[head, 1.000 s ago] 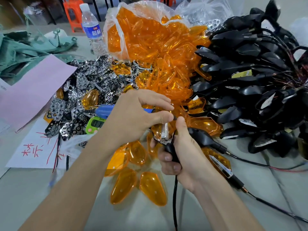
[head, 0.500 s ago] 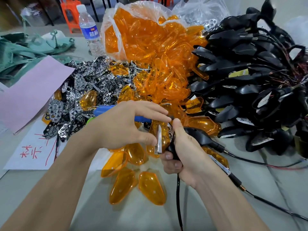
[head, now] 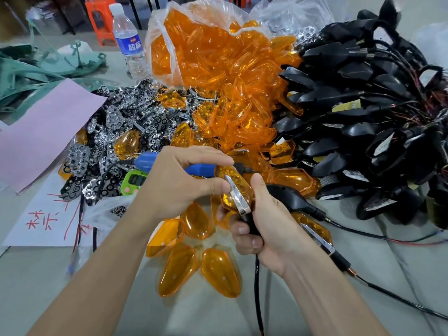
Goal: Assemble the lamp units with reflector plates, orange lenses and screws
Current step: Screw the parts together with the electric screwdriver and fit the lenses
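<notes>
**Two hands on one lamp unit, mid-bench**

- Left hand [head: 179, 187]: thumb and forefinger pinch the upper end of one lamp unit with an amber lens and a chrome edge strip [head: 236, 187]. Other fingers curled loosely above.
- Right hand [head: 264, 226]: fingers wrapped round the unit's black stem below the lens, thumb up against its side. Unit is held clear of the grey bench [head: 72, 287], between the hands.
- One blue powered screwdriver [head: 145, 161] runs behind the left hand; cannot tell if it is gripped.
- Four loose orange lenses [head: 178, 270] lie near the wrists, a fifth part hidden.
- One finished amber lamp [head: 312, 229] sits right of the right hand.
- One clear bag of orange lenses [head: 218, 57], one heap of black housings [head: 363, 117], one heap of chrome reflector plates [head: 116, 132]; too many to count.
- One water bottle [head: 128, 40], one green timer [head: 135, 181].
</notes>
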The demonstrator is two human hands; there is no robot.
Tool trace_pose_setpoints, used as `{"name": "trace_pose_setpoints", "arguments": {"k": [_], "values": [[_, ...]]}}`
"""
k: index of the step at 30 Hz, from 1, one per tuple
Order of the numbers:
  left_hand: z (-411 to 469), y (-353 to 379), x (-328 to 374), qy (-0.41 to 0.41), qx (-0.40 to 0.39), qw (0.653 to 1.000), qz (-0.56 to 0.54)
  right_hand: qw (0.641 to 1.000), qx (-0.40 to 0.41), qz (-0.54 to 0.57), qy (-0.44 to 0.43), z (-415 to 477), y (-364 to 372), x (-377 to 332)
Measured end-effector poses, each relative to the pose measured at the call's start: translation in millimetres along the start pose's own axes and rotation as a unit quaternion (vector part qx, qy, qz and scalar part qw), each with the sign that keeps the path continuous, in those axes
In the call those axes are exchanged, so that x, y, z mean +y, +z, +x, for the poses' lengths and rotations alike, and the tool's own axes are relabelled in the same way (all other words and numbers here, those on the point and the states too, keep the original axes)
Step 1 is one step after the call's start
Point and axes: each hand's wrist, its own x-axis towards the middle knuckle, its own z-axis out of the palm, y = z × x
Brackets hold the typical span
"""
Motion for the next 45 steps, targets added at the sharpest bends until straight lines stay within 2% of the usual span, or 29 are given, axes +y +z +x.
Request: {"name": "trace_pose_setpoints", "arguments": {"k": [9, 22, 26, 28, 31, 33, 36, 41, 45], "values": [[10.7, -10.6, 13.3, -0.033, -0.052, 0.998, 0.021, 0.999, 0.019, -0.037, 0.000, 1.4, 2.5, 1.7], [15.5, -14.5, 26.2, -0.048, -0.070, 0.992, 0.089, 0.998, -0.044, -0.021, -0.038, -1.3, 0.5, 6.3], [7.7, -5.6, 23.4, -0.064, -0.036, 0.997, 0.034, 0.997, -0.030, -0.049, -0.060, -4.2, 1.7, 3.8], [1.4, 2.7, 21.2, -0.084, -0.021, 0.996, -0.029, 0.996, -0.019, -0.050, -0.075, -5.1, 3.0, 1.8], [-3.8, 16.1, 24.0, -0.184, 0.010, 0.961, -0.204, 0.987, 0.010, -0.108, -0.119, -5.1, 5.2, 2.1], [-4.8, 21.0, 24.4, -0.226, 0.038, 0.945, -0.234, 0.979, 0.023, -0.140, -0.144, -5.0, 8.4, 3.2], [-5.6, 32.0, 26.2, -0.253, 0.034, 0.930, -0.266, 0.976, 0.035, -0.148, -0.158, -6.1, 10.3, 2.1], [-3.3, 50.4, 31.1, -0.209, 0.084, 0.897, -0.380, 0.969, 0.046, -0.165, -0.179, -8.7, 14.0, 0.8], [-0.9, 61.2, 31.6, -0.205, 0.115, 0.909, -0.343, 0.972, 0.085, -0.137, -0.173, -10.1, 18.9, 8.6]]}}
